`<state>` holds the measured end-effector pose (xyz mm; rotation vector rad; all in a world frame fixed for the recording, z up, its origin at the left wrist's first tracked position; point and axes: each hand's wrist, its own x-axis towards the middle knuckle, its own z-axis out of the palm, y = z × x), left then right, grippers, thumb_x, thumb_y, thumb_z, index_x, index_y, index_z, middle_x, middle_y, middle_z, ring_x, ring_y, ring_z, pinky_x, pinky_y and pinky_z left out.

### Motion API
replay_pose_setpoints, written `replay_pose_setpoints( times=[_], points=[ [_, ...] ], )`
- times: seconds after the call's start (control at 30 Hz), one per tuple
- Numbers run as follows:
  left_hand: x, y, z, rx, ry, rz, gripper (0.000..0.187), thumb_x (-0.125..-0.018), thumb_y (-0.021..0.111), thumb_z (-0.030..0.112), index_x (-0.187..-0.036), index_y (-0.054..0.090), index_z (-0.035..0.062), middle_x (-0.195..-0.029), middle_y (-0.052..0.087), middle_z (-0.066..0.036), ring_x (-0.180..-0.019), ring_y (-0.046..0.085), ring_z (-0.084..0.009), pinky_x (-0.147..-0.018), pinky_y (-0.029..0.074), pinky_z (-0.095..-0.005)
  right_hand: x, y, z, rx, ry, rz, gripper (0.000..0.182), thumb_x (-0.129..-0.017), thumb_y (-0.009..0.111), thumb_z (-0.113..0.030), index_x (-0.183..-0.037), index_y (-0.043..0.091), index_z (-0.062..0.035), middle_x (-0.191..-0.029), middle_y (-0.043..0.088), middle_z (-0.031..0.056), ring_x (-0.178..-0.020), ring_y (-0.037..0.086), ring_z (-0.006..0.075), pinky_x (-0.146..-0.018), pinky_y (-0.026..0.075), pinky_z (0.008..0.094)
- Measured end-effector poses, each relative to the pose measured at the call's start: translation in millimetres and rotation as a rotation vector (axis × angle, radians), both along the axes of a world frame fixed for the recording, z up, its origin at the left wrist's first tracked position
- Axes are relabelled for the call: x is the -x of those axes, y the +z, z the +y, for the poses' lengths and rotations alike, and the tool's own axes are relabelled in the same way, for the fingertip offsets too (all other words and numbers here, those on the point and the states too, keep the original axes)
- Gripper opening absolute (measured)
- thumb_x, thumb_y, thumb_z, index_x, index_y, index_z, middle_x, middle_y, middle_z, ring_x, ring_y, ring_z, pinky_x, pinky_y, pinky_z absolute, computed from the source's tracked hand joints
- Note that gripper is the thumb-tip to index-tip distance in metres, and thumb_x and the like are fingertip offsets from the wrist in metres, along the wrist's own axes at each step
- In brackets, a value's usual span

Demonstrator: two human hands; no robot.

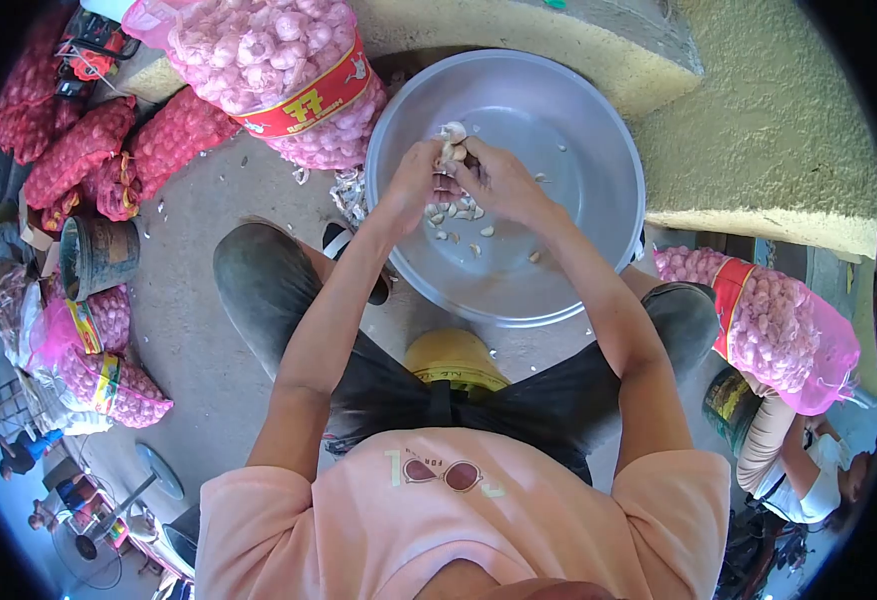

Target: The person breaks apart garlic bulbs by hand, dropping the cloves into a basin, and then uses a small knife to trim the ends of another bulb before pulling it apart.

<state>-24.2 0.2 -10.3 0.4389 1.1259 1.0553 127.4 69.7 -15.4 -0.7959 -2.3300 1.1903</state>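
Note:
Above the large grey basin [598, 290], my two hands meet around a garlic bulb [452, 132] that looks partly broken apart. My left hand [416, 185] is closed on it from the left, with its fingertips partly hidden. From the other side my right hand [503, 182] pinches at the same garlic, thumb and fingers bent. Loose garlic cloves [461, 212] lie on the basin floor just below my hands, and a few more are scattered to the right.
A large mesh sack of garlic [258, 60] stands left of the basin; another sack [773, 325] is at right near a seated person [808, 460]. Red sacks [173, 135] and a dark bucket [98, 257] are at left. A yellow wall [758, 140] borders the basin.

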Motion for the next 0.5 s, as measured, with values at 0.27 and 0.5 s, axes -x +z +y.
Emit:
replay_pose_setpoints(
  times=[0.27, 0.5],
  points=[
    [-4, 17, 2, -0.016, -0.050, 0.299, 0.042, -0.096, 0.044, 0.047, -0.094, 0.054, 0.0064, -0.069, 0.043, 0.003, -0.061, 0.040, -0.0074, -0.051, 0.032, -0.0233, -10, 24, 15, -0.120, 0.188, -0.119, 0.027, -0.093, 0.048, -0.024, -0.101, 0.052, 0.0013, -0.078, 0.061, 0.0250, -0.073, 0.059, 0.0433, -0.065, 0.045, 0.0490],
    [-4, -14, 1, -0.203, 0.041, 0.534, 0.037, -0.096, 0.046, 0.041, -0.085, 0.057, 0.0074, -0.070, 0.049, 0.002, -0.059, 0.040, -0.0069, -0.053, 0.033, -0.0226, -5, 18, 0, -0.081, 0.112, -0.210, 0.021, -0.093, 0.045, -0.018, -0.093, 0.051, 0.0014, -0.073, 0.055, 0.0260, -0.071, 0.056, 0.0425, -0.065, 0.044, 0.0462]
  ],
)
